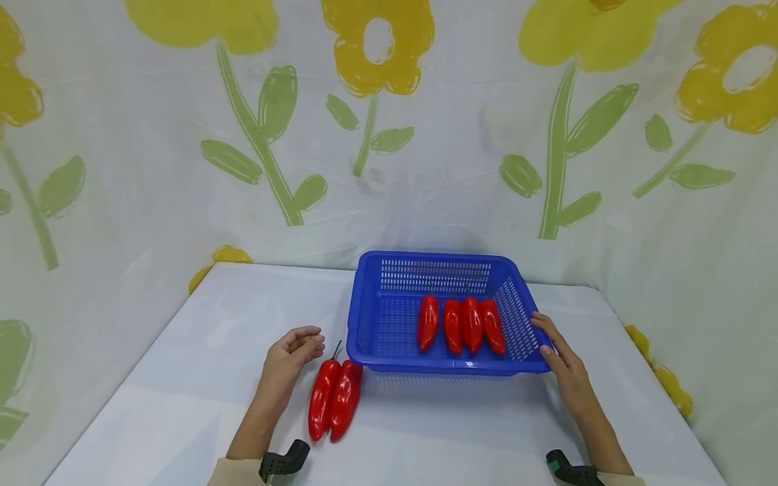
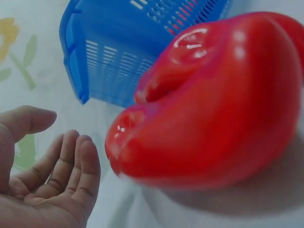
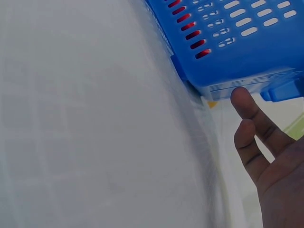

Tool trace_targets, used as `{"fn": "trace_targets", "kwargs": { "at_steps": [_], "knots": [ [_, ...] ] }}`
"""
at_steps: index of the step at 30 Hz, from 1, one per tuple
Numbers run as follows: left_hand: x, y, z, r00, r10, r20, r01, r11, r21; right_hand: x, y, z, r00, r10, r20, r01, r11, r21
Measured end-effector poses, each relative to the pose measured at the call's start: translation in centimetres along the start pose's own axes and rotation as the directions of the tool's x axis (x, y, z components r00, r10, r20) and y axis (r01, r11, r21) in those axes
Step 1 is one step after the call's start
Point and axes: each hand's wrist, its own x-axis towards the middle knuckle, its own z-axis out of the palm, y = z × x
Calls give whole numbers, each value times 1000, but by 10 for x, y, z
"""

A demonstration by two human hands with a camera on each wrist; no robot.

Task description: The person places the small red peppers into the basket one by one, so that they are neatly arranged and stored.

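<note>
Two glossy red chili peppers (image 1: 333, 398) lie side by side on the table, just left of a blue plastic basket (image 1: 434, 364); one stem points away. Beside them, my left hand (image 1: 286, 361) hovers with loosely bent fingers and nothing in its grasp. Large red pepper ends (image 2: 209, 109) fill much of the left wrist view, apart from the fingertips. Several more red peppers (image 1: 472, 325) lie in a row inside the basket. My right hand (image 1: 568, 371) rests its fairly straight fingers and thumb against the basket's right side, near the front corner.
The white table (image 1: 437, 432) extends around the basket, with its far edge just behind. Flower-printed cloth (image 1: 425, 135) hangs behind and at both sides. Dark straps (image 1: 284, 460) sit on both wrists.
</note>
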Motion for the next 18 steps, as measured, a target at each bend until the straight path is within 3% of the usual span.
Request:
{"fn": "trace_targets", "kwargs": {
  "at_steps": [11,18],
  "knots": [
    [-10,-7,-2,1000,-14,-20,14,1000,-12,-2,0,2,1000,-30,0,30,1000,-1],
    [-15,-9,1,999,-28,-26,30,997,65,-1,-1,1,999,-34,-3,34,999,-5]
  ]
}}
